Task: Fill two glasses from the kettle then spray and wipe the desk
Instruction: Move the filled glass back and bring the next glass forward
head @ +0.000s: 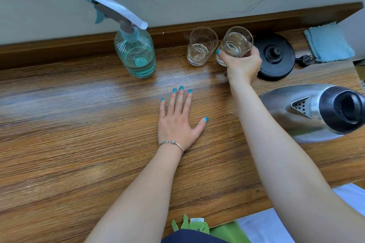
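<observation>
Two clear glasses stand near the back of the wooden desk (79, 124). The left glass (201, 46) holds some water and stands free. My right hand (244, 64) is wrapped around the right glass (236, 44), which also holds water and tilts slightly. My left hand (180, 119) lies flat on the desk, palm down, fingers apart, holding nothing. The steel kettle (314, 110) stands at the right, off its black base (275, 56). A clear teal spray bottle (135, 45) stands at the back left. A blue cloth (327, 44) lies folded at the far right.
A wall and a raised wooden ledge (59, 45) run along the back of the desk. A black cord (305, 59) lies beside the kettle base. Green fabric (197, 225) shows at the desk's front edge.
</observation>
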Demonstrator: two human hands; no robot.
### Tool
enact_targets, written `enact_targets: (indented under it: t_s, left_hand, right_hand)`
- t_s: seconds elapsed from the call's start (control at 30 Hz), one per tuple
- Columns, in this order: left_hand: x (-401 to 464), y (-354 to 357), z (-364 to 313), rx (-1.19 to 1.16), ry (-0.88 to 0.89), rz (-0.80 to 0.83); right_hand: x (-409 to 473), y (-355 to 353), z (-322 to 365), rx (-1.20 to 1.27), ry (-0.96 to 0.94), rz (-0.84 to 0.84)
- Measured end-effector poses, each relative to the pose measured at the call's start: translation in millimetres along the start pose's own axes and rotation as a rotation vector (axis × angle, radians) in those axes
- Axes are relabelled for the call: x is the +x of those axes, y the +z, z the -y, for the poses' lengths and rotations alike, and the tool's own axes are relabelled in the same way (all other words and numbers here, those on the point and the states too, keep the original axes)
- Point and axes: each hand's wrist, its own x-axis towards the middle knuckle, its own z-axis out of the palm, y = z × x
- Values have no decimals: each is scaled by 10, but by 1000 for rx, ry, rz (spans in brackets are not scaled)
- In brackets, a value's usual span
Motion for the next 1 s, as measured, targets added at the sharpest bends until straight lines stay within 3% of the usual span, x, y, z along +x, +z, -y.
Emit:
enact_targets:
  t_s: [1.0]
  left_hand:
    - [-3, -45, 12, -11, 4, 22]
  right_hand:
    - [47, 107, 32, 20, -50, 83]
